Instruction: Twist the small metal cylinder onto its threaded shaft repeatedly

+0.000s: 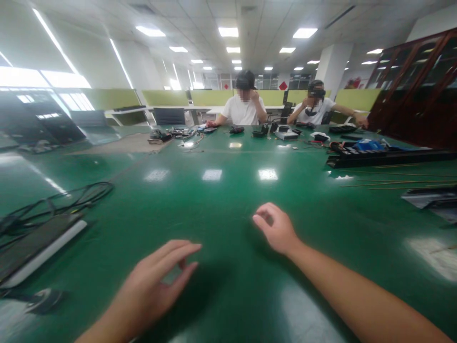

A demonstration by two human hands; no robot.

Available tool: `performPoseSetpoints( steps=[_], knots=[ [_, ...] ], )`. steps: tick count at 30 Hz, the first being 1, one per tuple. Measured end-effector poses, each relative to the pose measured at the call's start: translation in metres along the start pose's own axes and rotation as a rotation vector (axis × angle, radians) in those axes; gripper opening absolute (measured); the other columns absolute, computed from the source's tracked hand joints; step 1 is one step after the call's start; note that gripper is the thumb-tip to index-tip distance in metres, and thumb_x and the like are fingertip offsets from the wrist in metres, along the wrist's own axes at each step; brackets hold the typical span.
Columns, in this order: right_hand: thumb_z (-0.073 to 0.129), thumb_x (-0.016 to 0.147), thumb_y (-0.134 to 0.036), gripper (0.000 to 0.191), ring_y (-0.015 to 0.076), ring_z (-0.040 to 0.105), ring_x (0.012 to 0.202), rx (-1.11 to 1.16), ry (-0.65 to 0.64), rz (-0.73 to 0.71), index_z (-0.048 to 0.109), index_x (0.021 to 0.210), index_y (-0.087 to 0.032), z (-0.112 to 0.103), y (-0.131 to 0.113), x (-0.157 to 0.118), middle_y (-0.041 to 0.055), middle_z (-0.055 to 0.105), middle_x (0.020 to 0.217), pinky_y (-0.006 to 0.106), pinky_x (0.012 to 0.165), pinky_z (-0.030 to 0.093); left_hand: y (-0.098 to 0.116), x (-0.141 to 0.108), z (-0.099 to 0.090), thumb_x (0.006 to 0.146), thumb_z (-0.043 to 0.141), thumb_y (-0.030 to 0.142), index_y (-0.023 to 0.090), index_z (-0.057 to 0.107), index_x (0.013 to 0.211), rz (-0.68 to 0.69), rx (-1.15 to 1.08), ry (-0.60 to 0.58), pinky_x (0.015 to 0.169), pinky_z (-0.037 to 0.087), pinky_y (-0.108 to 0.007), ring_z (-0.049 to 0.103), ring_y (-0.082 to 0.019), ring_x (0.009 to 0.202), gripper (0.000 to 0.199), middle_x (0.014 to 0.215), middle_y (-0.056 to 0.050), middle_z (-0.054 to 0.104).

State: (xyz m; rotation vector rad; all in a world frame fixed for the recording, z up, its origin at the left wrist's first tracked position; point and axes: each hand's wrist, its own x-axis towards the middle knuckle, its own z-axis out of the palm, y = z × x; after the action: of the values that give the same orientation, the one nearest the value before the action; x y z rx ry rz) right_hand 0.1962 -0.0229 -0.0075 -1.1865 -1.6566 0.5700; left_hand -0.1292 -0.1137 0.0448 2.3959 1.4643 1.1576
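Observation:
My left hand (157, 276) hovers over the green tabletop (214, 209) at the lower left of the picture. Its thumb and fingers are apart, with nothing between them. Farther forward and to the right, my right hand (278, 231) is at the table surface, its fingers loosely curled towards the thumb. A small gap shows inside that curl, and I see nothing held there; the outer fingers are partly hidden. Bare glossy tabletop lies between the two hands, and neither touches an object that I can make out.
A long dark device with a pale edge (46, 252) and black cables (82, 195) lie at left. Thin rods (400, 183), a black rail (385, 157) and a blue item (371, 145) are at right. Two people (244, 107) sit across the table behind small electronics (285, 133).

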Motion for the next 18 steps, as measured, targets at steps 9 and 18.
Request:
performPoseSetpoints(
  steps=[9,18],
  knots=[
    [0.073,0.078,-0.042,0.029,0.0088,0.040,0.052,0.635,-0.548,0.238,0.071,0.078,-0.013,0.000,-0.018,-0.015,-0.0040,0.051,0.058,0.023,0.051,0.027,0.063,0.084,0.101,0.087,0.067,0.027,0.028,0.075,0.101,0.139,-0.428,-0.367,0.083,0.051,-0.030,0.063,-0.021,0.096,0.017,0.104,-0.008,0.067],
    [0.076,0.073,-0.045,0.033,0.0057,0.030,0.037,0.764,-0.663,0.432,0.071,0.081,-0.013,0.001,-0.010,-0.013,-0.0088,0.042,0.045,0.021,0.038,0.019,0.050,0.066,0.072,0.077,0.077,0.037,0.026,0.079,0.089,-0.277,-0.584,-0.292,0.077,0.056,-0.034,0.070,-0.025,0.082,0.017,0.090,-0.007,0.076]
  ],
)
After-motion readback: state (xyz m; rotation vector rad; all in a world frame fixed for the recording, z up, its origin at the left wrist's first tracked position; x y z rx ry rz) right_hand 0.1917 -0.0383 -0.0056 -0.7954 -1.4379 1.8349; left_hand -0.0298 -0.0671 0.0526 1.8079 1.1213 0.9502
